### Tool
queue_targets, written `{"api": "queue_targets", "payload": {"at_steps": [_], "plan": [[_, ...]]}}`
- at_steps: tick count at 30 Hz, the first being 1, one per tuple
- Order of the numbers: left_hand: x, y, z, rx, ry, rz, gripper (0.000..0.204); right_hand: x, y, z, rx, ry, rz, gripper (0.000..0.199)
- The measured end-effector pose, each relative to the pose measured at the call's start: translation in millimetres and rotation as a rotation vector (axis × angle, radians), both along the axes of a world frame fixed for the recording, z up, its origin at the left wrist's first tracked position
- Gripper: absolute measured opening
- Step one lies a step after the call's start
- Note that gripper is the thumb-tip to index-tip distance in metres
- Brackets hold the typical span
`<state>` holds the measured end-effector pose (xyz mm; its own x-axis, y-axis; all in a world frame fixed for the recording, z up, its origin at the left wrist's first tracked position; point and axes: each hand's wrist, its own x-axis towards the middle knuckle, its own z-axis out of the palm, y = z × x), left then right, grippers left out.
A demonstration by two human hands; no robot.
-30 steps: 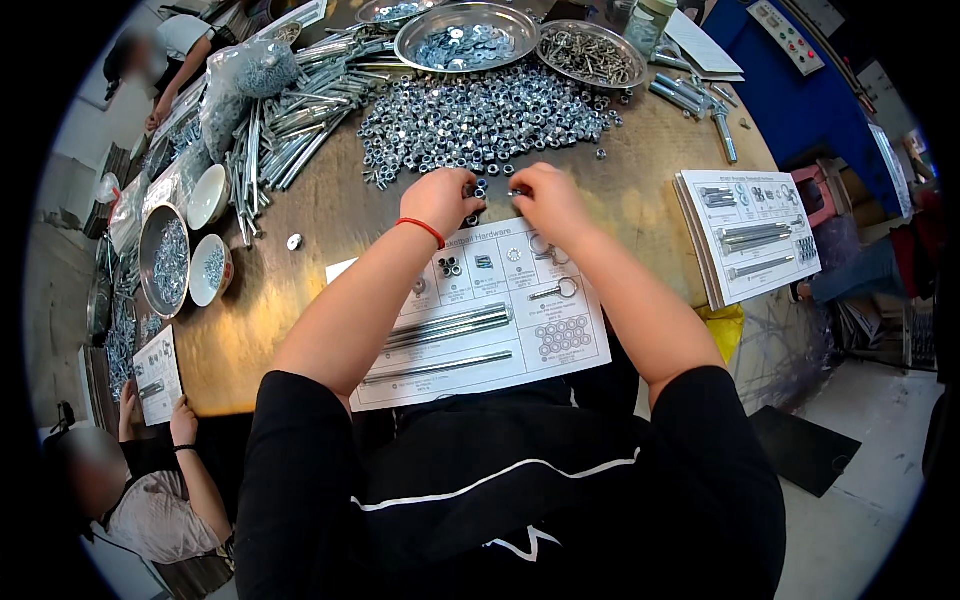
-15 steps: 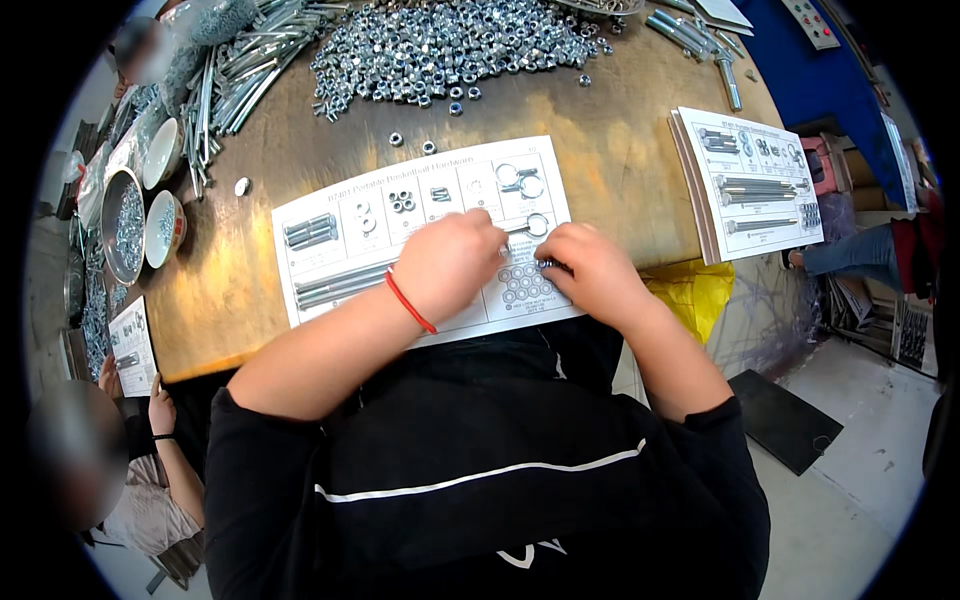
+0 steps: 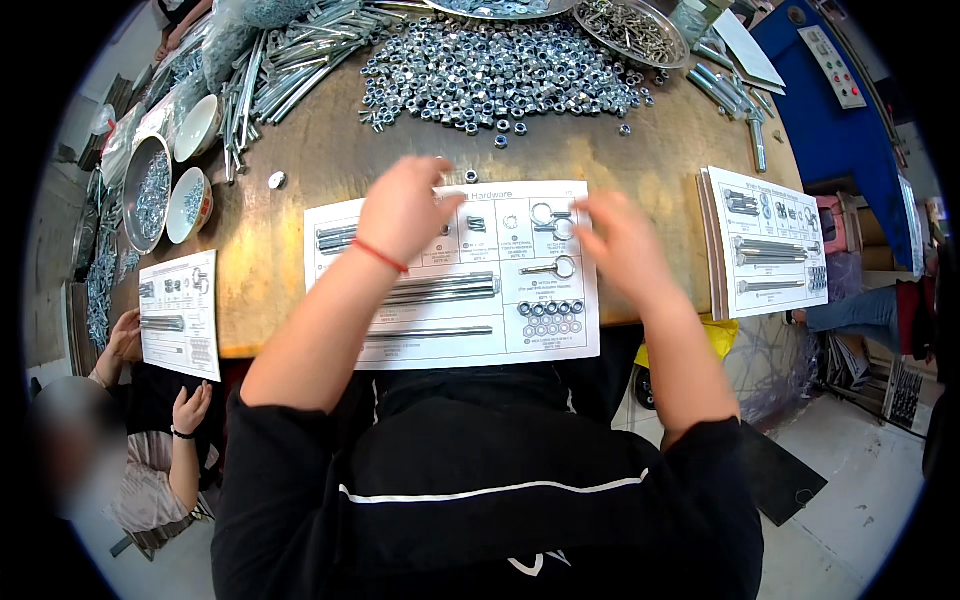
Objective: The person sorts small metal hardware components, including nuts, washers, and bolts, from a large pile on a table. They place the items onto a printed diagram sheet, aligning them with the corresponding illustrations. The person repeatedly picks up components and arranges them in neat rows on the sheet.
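A white printed hardware sheet (image 3: pixel 450 345) lies at the table's near edge. My left hand (image 3: pixel 405 205) is over its far left part, thumb and fingers apart, fingertips beside loose lock nuts (image 3: pixel 471 177) just beyond the sheet. My right hand (image 3: pixel 622 245) hovers at the sheet's right edge, slightly blurred, with fingers spread and nothing visible in them. On the sheet, a row of several lock nuts (image 3: pixel 550 309) sits above printed nut outlines. Long bolts (image 3: pixel 440 287) and a ring pin (image 3: pixel 548 267) also show on it; I cannot tell which are real and which printed.
A big pile of lock nuts (image 3: pixel 500 75) spreads beyond the sheet, with long bolts (image 3: pixel 290 75) at far left. Bowls (image 3: pixel 188 205) of small hardware stand left. Stacked sheets (image 3: pixel 765 245) lie right. At lower left, a co-worker's hand (image 3: pixel 190 408) is near another sheet (image 3: pixel 180 350).
My left hand has moved from the sheet's middle to the loose nuts beyond its far edge. My right hand has lifted off the nut row, leaving it uncovered. The view has shifted.
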<state>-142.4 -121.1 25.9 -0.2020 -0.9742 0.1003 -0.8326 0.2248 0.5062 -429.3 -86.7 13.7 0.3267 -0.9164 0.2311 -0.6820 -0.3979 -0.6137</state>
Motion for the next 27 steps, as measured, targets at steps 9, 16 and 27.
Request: {"api": "queue_targets", "payload": {"at_steps": [9, 16, 27], "plan": [[-15.3, -75.0, -27.4, 0.091, 0.013, 0.080, 0.041, 71.6, -135.2, -29.0, -0.045, 0.160, -0.021, 0.028], [-19.9, -81.7, -28.2, 0.108, -0.006, -0.027, 0.039, 58.2, -135.1, -22.8, 0.105, 0.227, -0.035, 0.020], [-20.8, -47.8, -16.9, 0.217, -0.019, 0.054, 0.038, 77.8, -96.6, -34.2, 0.019, 0.096, 0.022, 0.020]]}}
